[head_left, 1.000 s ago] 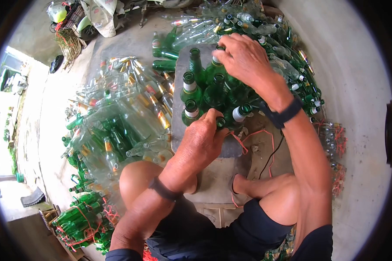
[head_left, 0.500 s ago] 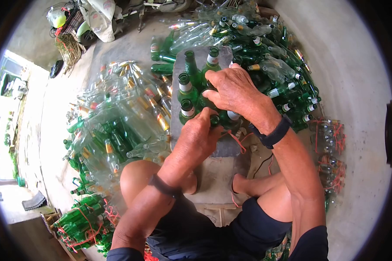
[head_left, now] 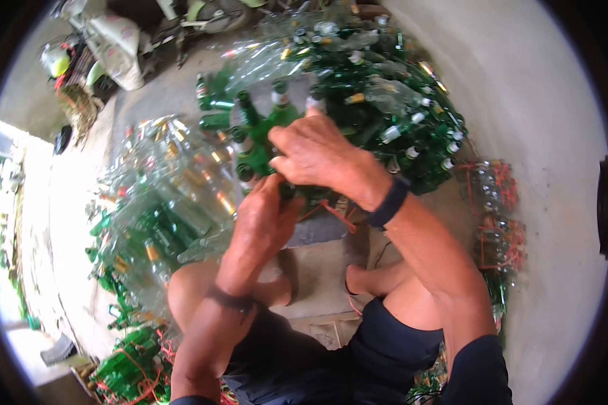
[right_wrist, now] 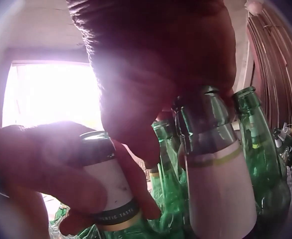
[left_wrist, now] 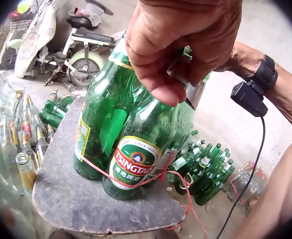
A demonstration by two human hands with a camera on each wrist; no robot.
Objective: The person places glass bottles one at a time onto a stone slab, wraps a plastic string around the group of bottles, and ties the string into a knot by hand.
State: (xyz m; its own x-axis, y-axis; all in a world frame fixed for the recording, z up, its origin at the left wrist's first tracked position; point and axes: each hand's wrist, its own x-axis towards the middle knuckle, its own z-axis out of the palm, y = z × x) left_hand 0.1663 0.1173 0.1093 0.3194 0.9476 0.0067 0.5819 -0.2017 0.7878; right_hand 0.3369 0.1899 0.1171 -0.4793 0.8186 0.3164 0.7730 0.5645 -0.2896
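Several green bottles (head_left: 250, 111) stand close together on a grey board (left_wrist: 61, 199), with a pink string (left_wrist: 173, 173) running round them low down. In the head view my left hand (head_left: 260, 219) is at the near end of the cluster; its thumb and fingers pinch a labelled neck (right_wrist: 111, 181). The front bottle (left_wrist: 136, 162) bears a Tsingtao label. Over the far and right necks is my right hand (head_left: 321, 152), its fingers bent down round the bottle tops. A white-labelled bottle (right_wrist: 218, 191) is under it in the right wrist view. Its fingertips are partly hidden.
Clear bottles (head_left: 175, 175) lie piled left of the board, green and clear ones (head_left: 392, 101) beyond and to its right. Tied bundles (head_left: 496, 236) are by the right wall. A scooter (left_wrist: 86, 50) stands at the back. My knees flank the near side.
My right hand has come from the far bottle tops nearer to my left hand, lower over the cluster. My left hand keeps its hold at the near end. The head view has shifted.
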